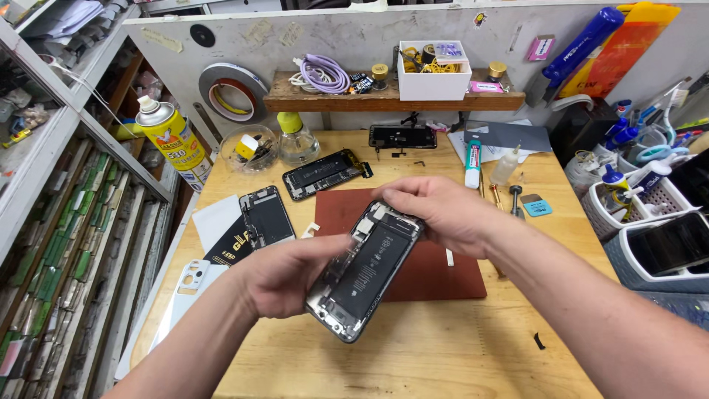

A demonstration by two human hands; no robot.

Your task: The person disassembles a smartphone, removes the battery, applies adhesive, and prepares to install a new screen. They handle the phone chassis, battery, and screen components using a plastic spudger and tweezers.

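An opened phone body with its black battery and inner parts showing is held tilted above the wooden bench. My left hand grips its lower left side. My right hand holds its upper end, fingers curled over the top edge. Under the phone lies a dark red work mat.
Two more opened phone bodies lie on the bench, and a third sits near the back. A yellow spray can, glass bowl, bottle, shelf with white box and grey baskets surround them.
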